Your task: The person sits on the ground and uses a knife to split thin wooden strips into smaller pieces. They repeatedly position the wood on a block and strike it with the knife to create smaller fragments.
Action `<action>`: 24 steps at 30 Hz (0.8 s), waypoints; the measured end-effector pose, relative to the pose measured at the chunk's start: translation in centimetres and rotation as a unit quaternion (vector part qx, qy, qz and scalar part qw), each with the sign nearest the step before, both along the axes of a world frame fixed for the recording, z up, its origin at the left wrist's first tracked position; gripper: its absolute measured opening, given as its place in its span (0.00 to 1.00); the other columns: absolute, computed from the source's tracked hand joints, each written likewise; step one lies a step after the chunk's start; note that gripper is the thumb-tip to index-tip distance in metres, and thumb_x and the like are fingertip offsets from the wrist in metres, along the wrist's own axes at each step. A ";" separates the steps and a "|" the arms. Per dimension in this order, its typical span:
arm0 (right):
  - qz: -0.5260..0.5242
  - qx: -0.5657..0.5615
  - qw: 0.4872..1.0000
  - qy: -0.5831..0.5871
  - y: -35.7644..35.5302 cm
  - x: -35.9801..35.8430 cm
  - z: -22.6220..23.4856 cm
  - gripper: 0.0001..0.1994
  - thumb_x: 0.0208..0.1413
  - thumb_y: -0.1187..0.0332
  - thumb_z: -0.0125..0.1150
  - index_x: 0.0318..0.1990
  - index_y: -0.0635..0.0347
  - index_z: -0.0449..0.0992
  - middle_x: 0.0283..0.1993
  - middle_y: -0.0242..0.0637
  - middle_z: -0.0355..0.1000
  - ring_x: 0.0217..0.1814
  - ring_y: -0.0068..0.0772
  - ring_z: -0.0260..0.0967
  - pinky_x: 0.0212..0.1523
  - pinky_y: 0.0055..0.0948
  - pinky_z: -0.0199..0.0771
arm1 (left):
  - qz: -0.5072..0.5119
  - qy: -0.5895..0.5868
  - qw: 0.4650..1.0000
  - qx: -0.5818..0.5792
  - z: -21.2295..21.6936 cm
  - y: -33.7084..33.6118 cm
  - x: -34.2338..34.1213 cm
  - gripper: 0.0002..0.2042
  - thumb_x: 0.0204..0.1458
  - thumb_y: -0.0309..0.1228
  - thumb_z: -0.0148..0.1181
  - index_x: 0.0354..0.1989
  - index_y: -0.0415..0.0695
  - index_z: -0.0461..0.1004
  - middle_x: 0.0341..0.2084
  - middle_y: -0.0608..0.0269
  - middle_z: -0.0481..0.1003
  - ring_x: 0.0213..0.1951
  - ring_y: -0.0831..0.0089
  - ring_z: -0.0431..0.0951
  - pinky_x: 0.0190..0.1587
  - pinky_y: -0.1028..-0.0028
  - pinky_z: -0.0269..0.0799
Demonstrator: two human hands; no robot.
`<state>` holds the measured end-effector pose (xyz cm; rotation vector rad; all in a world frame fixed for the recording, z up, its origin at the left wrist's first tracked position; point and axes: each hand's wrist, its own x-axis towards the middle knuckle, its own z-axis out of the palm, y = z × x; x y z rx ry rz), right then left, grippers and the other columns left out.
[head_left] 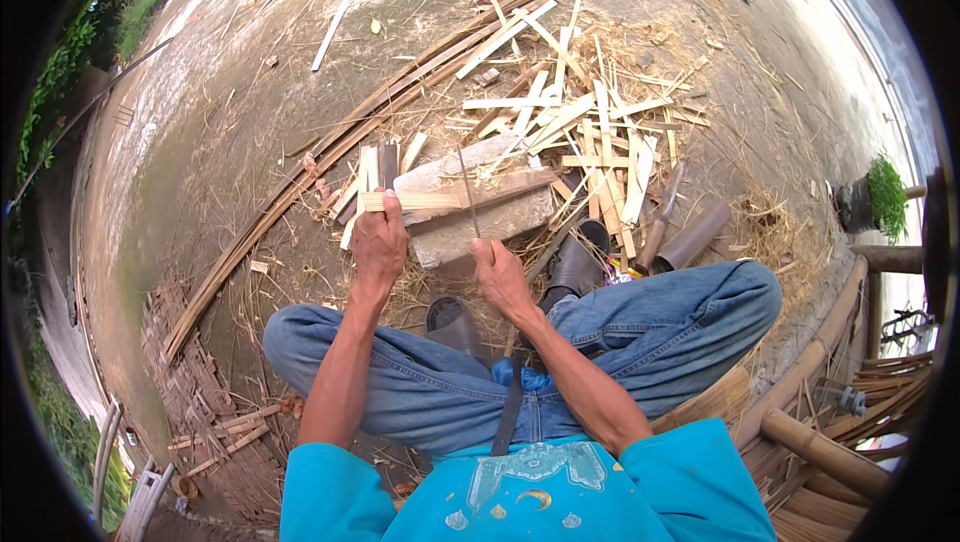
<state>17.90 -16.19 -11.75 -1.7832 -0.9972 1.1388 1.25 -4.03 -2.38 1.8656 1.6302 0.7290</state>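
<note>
A turquoise shirt (520,492) lies nearest the camera, with blue jeans (650,342) beyond it, both knees spread. The left hand (380,242) is closed on the left end of a pale flat strip (415,201), thumb against it. The strip lies crosswise above the left part of a block (480,230), which rests on the ground (230,122). The right hand (503,277), near the block's front edge, is clenched about the lower end of a thin blade (467,187), which points away from the person. The strip's right end reaches the blade; contact cannot be confirmed. A heap of pale strips (605,157) lies past the block's far right corner. Long brown strips (300,179) curve along its left. Dark shoes (455,324) stand near the block's front edge.
</note>
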 end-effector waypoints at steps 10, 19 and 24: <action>0.038 0.059 0.996 0.051 -0.7 -2.4 3.7 0.22 0.73 0.52 0.52 0.35 0.65 0.72 0.22 0.39 0.70 0.24 0.32 0.70 0.27 0.37 0.67 | 0.011 -0.076 0.997 -0.015 -1.7 0.2 -1.1 0.28 0.74 0.50 0.38 0.37 0.37 0.75 0.14 0.56 0.71 0.19 0.60 0.76 0.27 0.57 0.68; 0.000 -0.017 0.998 0.059 0.0 -0.7 2.4 0.22 0.72 0.52 0.54 0.34 0.65 0.71 0.21 0.41 0.65 0.24 0.32 0.62 0.30 0.42 0.65 | 0.001 -0.059 0.998 -0.033 0.1 -0.1 0.3 0.27 0.75 0.50 0.34 0.38 0.39 0.71 0.15 0.65 0.68 0.20 0.72 0.74 0.25 0.67 0.70; 0.022 0.058 0.998 0.025 -1.4 -2.2 5.0 0.23 0.71 0.51 0.54 0.34 0.66 0.71 0.24 0.48 0.69 0.25 0.44 0.68 0.31 0.45 0.68 | -0.004 -0.035 0.999 -0.030 -1.0 -0.5 0.0 0.28 0.74 0.50 0.34 0.44 0.37 0.76 0.13 0.58 0.72 0.19 0.63 0.77 0.28 0.60 0.72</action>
